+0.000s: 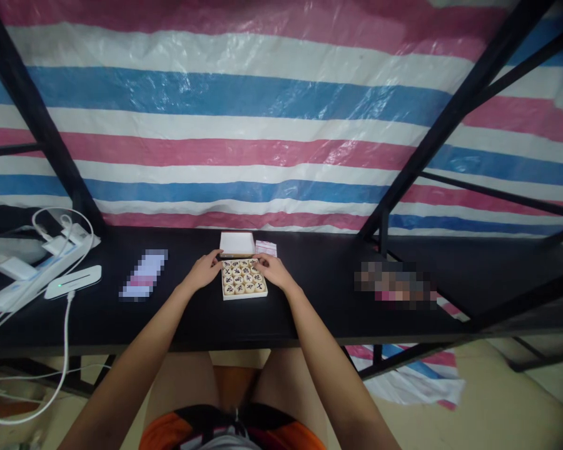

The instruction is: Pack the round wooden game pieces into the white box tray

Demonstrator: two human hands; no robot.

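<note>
Bench: a black top, seen from its near edge; a striped tarpaulin is hung behind its far edge.
Box: a shallow pale box is placed at the middle of the bench, nearer to the far edge.
Pieces: round wooden discs with dark marks are packed flat in rows inside the box.
Left hand: it is held half open, and its fingertips are laid against the far left corner of the box (nothing is enclosed).
Right hand: it is also half open; its fingers are rested on the far right corner of the box.
Lid: a white lid is laid just behind the box.
Packet: a small pink packet is seen just beside the lid.
Left end: a white device and white cables are spread there.
</note>
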